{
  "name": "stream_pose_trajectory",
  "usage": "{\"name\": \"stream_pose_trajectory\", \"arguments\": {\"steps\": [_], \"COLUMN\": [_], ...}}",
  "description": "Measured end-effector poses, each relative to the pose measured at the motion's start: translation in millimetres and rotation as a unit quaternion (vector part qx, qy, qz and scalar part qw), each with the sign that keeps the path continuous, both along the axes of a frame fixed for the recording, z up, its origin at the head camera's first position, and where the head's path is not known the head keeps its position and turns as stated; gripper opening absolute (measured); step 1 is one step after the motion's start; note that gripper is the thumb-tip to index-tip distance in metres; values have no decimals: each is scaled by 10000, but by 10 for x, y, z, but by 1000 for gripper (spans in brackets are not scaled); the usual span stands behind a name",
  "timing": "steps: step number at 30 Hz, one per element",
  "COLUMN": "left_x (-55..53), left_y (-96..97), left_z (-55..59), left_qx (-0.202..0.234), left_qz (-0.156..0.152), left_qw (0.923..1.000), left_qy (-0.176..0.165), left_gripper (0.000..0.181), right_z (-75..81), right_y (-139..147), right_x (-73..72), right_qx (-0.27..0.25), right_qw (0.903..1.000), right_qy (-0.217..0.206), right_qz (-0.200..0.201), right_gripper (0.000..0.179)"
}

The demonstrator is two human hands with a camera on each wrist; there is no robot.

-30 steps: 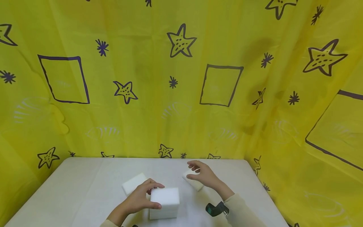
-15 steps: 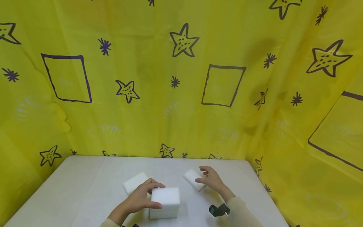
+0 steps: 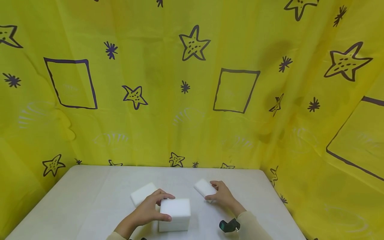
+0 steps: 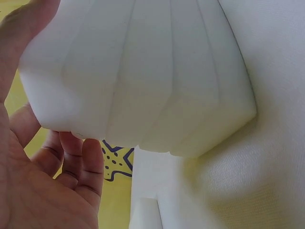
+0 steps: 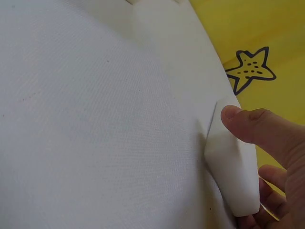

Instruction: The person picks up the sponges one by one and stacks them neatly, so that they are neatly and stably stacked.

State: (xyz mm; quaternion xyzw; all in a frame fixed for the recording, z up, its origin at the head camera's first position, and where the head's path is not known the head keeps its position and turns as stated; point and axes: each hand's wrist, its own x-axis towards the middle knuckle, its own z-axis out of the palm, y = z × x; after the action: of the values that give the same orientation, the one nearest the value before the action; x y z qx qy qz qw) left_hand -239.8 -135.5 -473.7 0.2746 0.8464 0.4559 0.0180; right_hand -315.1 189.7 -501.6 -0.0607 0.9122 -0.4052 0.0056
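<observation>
A stack of several white foam sponges point(image 3: 175, 220) stands on the table in front of me. My left hand point(image 3: 149, 209) grips the upper part of the stack, thumb at its near side and fingers at its far side; the layers point(image 4: 143, 71) show closely in the left wrist view. Farther back and to the right, a single white sponge point(image 3: 204, 187) lies flat on the table. Its right end is held by my right hand point(image 3: 224, 196), with the thumb point(image 5: 248, 125) on one edge and the fingers around the other, partly hidden by the sponge.
Another flat white sponge point(image 3: 141, 194) lies behind my left hand, partly covered by it. The white-covered table point(image 3: 99, 200) is bounded at the back and sides by a yellow curtain point(image 3: 156, 133) with drawn stars. A dark device point(image 3: 229, 225) is at my right wrist.
My right hand first drew back to the right from over the sponge, then lowered and closed its thumb and fingers on the right end. My left hand has stayed on the stack.
</observation>
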Motion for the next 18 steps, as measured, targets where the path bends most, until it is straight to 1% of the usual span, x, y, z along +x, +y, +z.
{"name": "stream_pose_trajectory", "arguments": {"steps": [9,18], "left_x": [2,-5], "left_y": [3,0], "left_z": [-2,-11], "left_qx": [-6,-8], "left_qz": [8,-9], "left_qw": [10000,10000], "left_qy": [18,-12], "left_gripper": [57,58], "right_z": [-40,-40], "right_y": [-9,-13], "right_x": [-9,-3], "right_qx": [98,158], "right_qw": [9999,9998], "right_qy": [41,71], "right_qz": [5,48], "right_gripper": [69,66]}}
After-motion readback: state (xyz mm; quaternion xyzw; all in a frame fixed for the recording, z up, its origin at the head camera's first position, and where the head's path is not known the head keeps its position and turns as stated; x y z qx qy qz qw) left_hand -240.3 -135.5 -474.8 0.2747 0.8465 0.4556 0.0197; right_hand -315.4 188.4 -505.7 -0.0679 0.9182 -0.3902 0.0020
